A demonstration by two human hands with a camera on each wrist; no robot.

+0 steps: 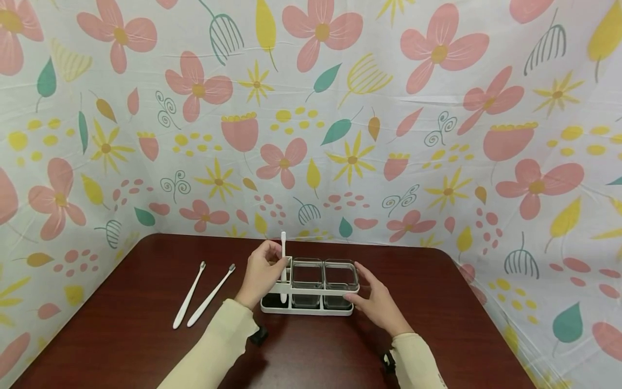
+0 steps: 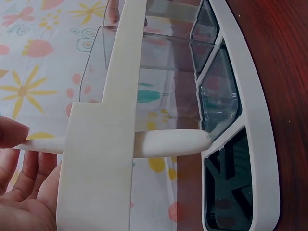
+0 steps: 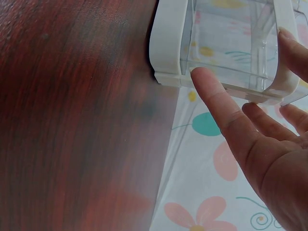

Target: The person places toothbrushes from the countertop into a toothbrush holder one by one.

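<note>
Rack (image 1: 320, 290) holds two clear cups (image 1: 307, 276) (image 1: 341, 275), toothbrush (image 1: 284, 249) through its slot.

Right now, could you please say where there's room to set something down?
Bare tabletop lies between the right hand and its right edge, between the sleeves in front of the toothbrush holder, and left of the two lying toothbrushes. The holder is crowded, with the left hand pinching the upright toothbrush.

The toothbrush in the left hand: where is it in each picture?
Head: the toothbrush stands upright in the left hand, below and a bit left of the middle.
Left wrist: the toothbrush lies sideways, from the left side to past the middle.
Right wrist: not in it.
Shared landmark: the white holder shows in all three.
</note>
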